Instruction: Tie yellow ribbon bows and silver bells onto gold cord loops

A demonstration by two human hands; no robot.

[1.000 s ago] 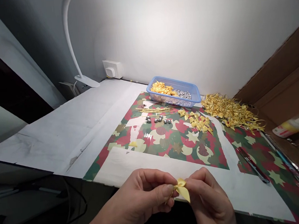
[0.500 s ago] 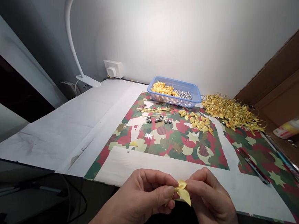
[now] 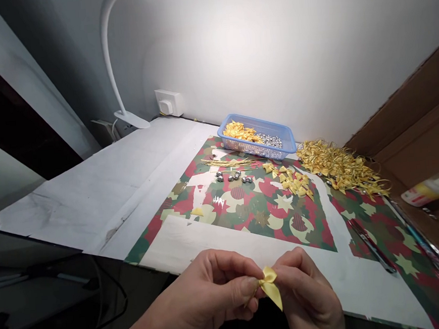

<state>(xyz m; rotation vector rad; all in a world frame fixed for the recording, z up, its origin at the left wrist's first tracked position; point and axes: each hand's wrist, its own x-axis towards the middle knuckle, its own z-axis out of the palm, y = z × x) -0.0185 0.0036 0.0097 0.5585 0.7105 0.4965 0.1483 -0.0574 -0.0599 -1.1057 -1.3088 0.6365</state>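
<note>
A yellow ribbon bow is held between my two hands, just over the table's near edge. My left hand pinches it at the knot with thumb and index finger. From the other side, my right hand has its fingertips closed on the bow's right part, and its thumb is mostly hidden. Ahead on the patterned sheet lie small yellow bows, several silver bells and a bundle of thin yellow cords.
A blue basket of yellow bows and silver bells stands against the wall. To its right is a heap of corded bows. Tweezers lie at the right, near a white bottle. A white lamp rises at the back left.
Both hands stay closed on the bow, which has tilted slightly and sits a little lower. The view has shifted a little; the things on the table have not moved.
</note>
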